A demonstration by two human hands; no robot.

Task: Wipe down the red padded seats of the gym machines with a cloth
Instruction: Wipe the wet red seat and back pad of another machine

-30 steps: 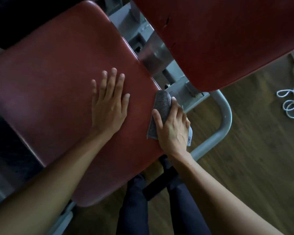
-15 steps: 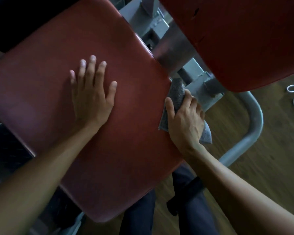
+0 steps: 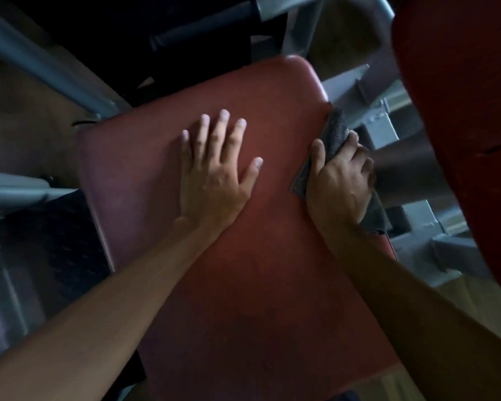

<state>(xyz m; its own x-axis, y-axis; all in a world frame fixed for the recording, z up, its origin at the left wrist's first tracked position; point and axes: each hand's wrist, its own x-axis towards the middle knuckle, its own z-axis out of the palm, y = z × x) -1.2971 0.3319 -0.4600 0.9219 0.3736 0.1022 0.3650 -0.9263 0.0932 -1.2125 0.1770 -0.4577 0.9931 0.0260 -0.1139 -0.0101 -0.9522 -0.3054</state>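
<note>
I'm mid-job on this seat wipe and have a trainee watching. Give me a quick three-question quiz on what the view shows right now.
1. True or false: the left hand holds the cloth.
2. Multiple choice: where on the red seat is the cloth? A) at the middle B) along the right edge C) at the near end
3. Fill in: the left hand lies ____ on the seat, fingers spread.

Key
1. False. The right hand grips the cloth; the left hand holds nothing.
2. B. The cloth is folded over the right edge, next to the grey metal frame.
3. Flat, palm down.
</note>
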